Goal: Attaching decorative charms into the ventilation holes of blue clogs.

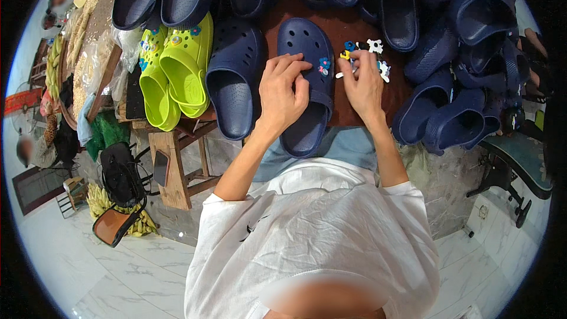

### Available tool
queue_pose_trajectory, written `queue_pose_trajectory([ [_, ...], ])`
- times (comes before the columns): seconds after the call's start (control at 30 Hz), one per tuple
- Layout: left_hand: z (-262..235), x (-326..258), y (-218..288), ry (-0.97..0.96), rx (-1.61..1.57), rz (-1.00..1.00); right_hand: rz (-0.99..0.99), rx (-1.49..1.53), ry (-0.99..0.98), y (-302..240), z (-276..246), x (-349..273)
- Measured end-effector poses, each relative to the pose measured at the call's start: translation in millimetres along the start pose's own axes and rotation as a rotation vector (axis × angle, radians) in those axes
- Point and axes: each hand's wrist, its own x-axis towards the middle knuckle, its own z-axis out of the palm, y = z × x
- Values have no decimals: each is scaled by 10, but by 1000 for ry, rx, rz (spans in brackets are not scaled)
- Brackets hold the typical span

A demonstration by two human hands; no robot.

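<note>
A navy clog (307, 124) with round vent holes lies in front of me, toe pointing away. Blue flower and white charms (323, 66) are set in its upper on the right side. My left hand (283, 91) is closed over the clog's left side, fingers bent across the upper. To the right, my right hand (363, 82) reaches into a small group of loose shoe charms, its fingertips bent around a yellow-and-black charm (345, 54). White charms (374, 46) lie just beyond its fingers. Part of the group is hidden under the hand.
Lime-green clogs (156, 100) with charms and another navy clog (230, 82) stand on the left. Many navy clogs (455, 118) are piled at the right and along the back of the brown tabletop (348, 119). A phone (160, 168) rests on a wooden stool (171, 186) at lower left.
</note>
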Motion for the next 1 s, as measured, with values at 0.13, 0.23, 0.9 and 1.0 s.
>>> queue_pose_trajectory([
  [0.13,22,9,-7,10,-4,0,263,274,-307,-245,112,46],
  [0.23,38,5,-30,31,-21,-10,288,238,-357,-240,191,50],
  [0.9,40,-16,3,83,-14,7,87,233,-234,-301,187,-18],
  [1.0,36,-17,-24,91,-32,-9,220,226,-353,-365,95,3],
])
